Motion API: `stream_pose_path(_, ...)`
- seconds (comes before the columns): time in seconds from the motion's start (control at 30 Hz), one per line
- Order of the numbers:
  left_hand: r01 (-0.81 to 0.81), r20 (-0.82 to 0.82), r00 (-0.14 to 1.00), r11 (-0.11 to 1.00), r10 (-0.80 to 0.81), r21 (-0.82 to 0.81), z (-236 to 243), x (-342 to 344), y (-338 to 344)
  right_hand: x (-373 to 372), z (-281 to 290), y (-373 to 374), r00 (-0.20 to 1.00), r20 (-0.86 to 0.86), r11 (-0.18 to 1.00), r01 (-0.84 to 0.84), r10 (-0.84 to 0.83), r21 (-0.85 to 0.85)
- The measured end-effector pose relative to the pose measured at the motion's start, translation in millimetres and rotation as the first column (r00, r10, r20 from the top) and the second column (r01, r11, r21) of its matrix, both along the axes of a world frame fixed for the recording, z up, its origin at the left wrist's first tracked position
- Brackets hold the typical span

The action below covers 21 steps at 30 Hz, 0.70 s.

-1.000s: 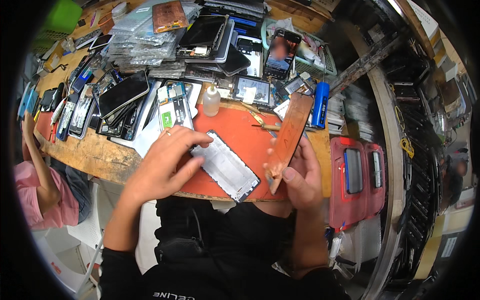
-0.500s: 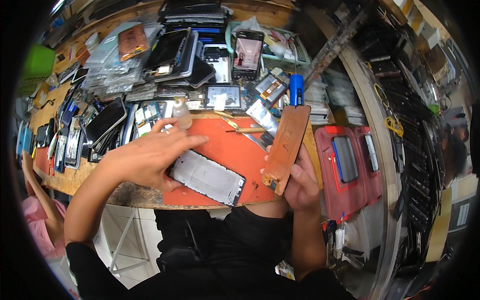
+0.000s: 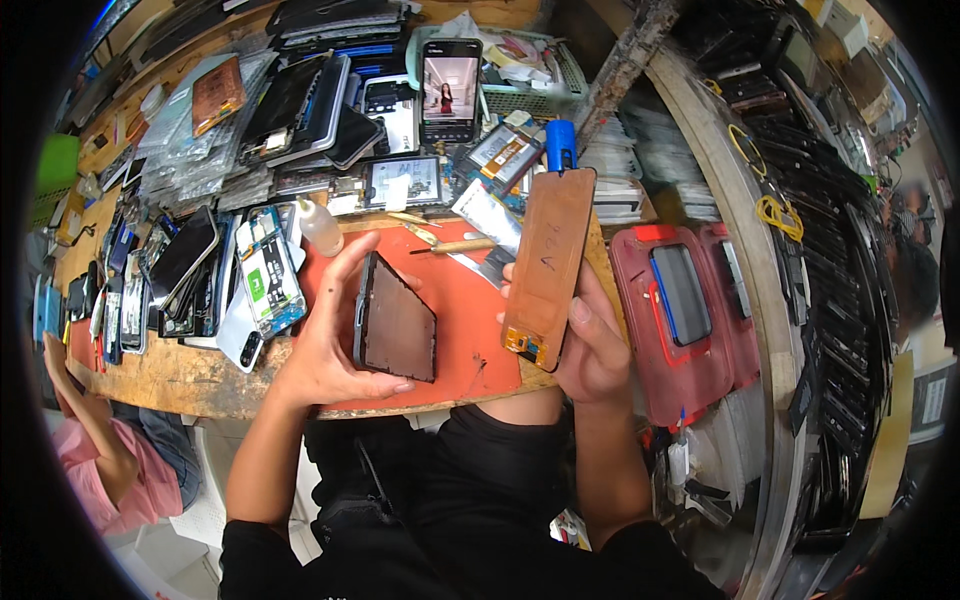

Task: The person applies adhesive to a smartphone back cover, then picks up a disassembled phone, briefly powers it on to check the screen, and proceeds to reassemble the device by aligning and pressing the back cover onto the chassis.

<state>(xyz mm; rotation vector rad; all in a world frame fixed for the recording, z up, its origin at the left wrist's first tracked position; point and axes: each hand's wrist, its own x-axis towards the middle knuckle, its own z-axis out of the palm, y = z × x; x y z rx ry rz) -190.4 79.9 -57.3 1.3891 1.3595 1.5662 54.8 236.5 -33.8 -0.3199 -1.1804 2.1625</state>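
My left hand grips a dark-edged phone frame between thumb and fingers. The frame is tilted up on its long side above the orange mat, its greyish-brown inner face turned right. In my right hand is a phone screen panel with its copper-coloured back showing. A small gold flex circuit sits at the panel's lower end, and dark handwriting marks the middle. Just past the panel's top end shows a blue cylinder; whether it touches the panel I cannot tell.
Beyond the mat stand a small dropper bottle and an upright lit phone. Opened phones crowd the left. A wooden-handled tool lies at the mat's far side. A red case is at right. Another person's arm shows at far left.
My left hand has taken hold of the phone frame and tilted it up from lying on the mat. The right hand still holds the panel. The whole view has shifted somewhat.
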Motion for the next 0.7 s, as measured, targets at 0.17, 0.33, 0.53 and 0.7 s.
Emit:
stream_pose_path(0.17,-0.003,0.416,0.909,0.999,0.017,-0.034,23.1,19.5,9.5,-0.4,7.4,-0.2,0.995,0.091,0.988,0.038,-0.051,0.147)
stream_pose_path(0.33,0.044,0.495,0.869,0.997,-0.010,-0.057,40.6,17.1,17.5,-9.8,34.3,-5.0,0.966,0.251,0.932,-0.039,-0.056,0.360)
stream_pose_path(0.53,0.021,0.510,0.860,0.996,0.024,-0.082,40.6,17.0,18.8,-26.6,58.9,-11.0,0.931,0.366,0.829,-0.213,0.011,0.517)
stream_pose_path(0.7,0.069,0.523,0.852,0.995,-0.021,-0.073,40.0,17.0,19.6,-31.9,69.1,-7.9,0.920,0.378,0.857,-0.274,0.102,0.437)
